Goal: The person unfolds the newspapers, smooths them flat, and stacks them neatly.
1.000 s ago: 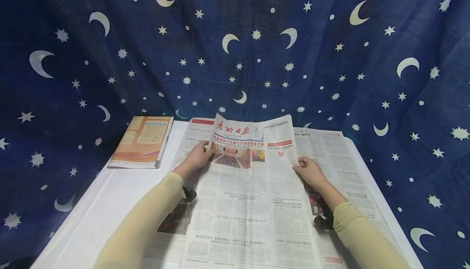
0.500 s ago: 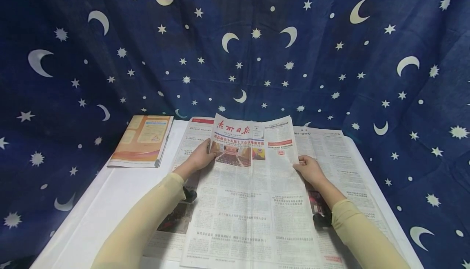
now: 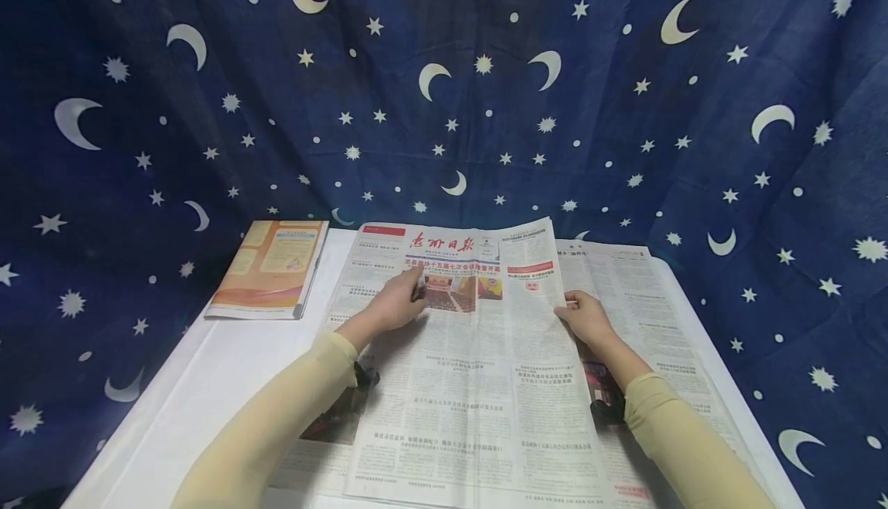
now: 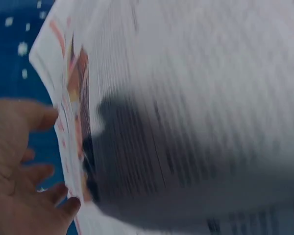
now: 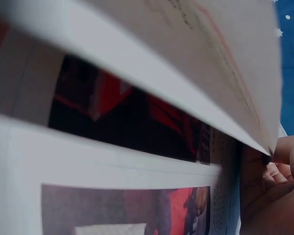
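Here | paper (image 3: 451, 385) is running near-to-far | right hand (image 3: 586, 319) is pinching its right edge | left hand (image 3: 392, 302) is hanging leftward, fingers apart

- "忠州日报" is printed in red script atop the upper newspaper (image 3: 473, 370).
- "忠县政协十五届七次会议隆重开幕" is set below as its headline.
- "4" is shown beside the masthead.
- "3" is printed on the lower newspaper's (image 3: 638, 324) corner.
- The booklet's (image 3: 269, 270) lettering cannot be read.

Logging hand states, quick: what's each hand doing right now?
Left hand: open, holding nothing, over the front page.
Right hand: closed, pinching the front page's right edge.
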Motion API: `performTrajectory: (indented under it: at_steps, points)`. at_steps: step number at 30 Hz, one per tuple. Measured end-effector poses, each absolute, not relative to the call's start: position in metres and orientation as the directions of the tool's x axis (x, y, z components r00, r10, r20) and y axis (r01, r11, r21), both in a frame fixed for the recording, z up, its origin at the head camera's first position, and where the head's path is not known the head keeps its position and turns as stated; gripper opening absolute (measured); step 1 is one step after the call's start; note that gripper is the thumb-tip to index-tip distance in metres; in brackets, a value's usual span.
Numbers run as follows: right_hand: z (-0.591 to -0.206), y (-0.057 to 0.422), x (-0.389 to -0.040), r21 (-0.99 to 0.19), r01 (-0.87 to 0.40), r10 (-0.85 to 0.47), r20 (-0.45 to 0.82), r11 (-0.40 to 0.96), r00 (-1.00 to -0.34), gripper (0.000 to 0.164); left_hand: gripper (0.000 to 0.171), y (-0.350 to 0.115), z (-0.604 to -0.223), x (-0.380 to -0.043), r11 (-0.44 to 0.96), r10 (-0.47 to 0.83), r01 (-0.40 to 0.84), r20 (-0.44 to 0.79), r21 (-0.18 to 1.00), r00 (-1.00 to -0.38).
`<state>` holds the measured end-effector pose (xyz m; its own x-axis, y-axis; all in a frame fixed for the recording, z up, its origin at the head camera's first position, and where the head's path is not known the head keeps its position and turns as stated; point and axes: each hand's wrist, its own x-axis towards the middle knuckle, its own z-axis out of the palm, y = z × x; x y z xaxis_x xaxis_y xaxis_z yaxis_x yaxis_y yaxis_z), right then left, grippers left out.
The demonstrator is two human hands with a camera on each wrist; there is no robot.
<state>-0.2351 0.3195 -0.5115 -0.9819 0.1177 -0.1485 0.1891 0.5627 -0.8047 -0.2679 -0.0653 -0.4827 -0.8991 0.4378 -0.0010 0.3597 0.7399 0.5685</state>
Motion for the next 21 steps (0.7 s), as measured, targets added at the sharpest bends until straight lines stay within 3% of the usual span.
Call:
performTrajectory:
  at_steps: [5, 9, 14, 21]
  points:
    - [-0.510, 0.319, -0.236, -0.800, 0.190, 0.118, -0.149, 0.569, -0.982, 0.046, 0.079, -0.037, -0.479, -0.246, 0.656, 0.684, 0.578, -0.058, 0.486, -0.727]
    - [-0.509, 0.317, -0.235, -0.793, 0.196, 0.123, -0.152, 0.576, -0.981, 0.048, 0.085, -0.016, -0.481, -0.231, 0.609, 0.768, 0.672, -0.102, 0.420, -0.632]
    - [-0.508, 0.318, -0.233, -0.794, 0.206, 0.130, -0.160, 0.571, -0.979, 0.050, 0.092, 0.002, -0.488, -0.221, 0.631, 0.774, 0.726, -0.156, 0.276, -0.613]
    - [-0.508, 0.322, -0.228, -0.819, 0.161, 0.115, -0.117, 0.551, -0.986, 0.053, 0.095, 0.011, -0.494, -0.217, 0.686, 0.725, 0.701, -0.261, 0.197, -0.637]
